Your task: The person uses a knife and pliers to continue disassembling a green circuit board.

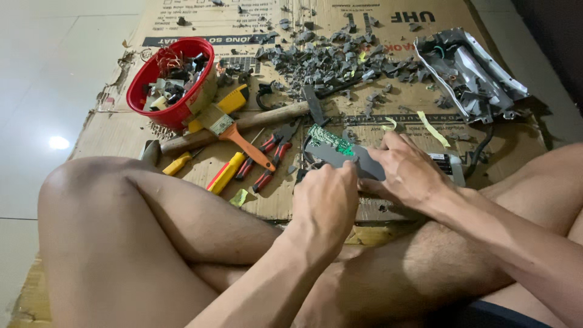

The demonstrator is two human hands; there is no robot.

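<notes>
My right hand (405,172) grips a flat grey casing (347,157) with a green circuit board (328,138) at its far end, holding it just above the cardboard. My left hand (326,205) is closed beside it, fingers pressed against the casing's near left edge, with a small dark tool tip (302,174) showing below the thumb. What the left hand grips is mostly hidden by its fingers. Both forearms reach in over my crossed bare legs.
A flattened cardboard sheet (388,18) covers the floor. A red bowl (169,76) of small parts sits far left. A hammer (243,121), scraper (234,135), red-handled pliers (273,155) and yellow screwdrivers (226,173) lie left. Grey plastic fragments (340,61) and a torn metal housing (470,73) lie beyond.
</notes>
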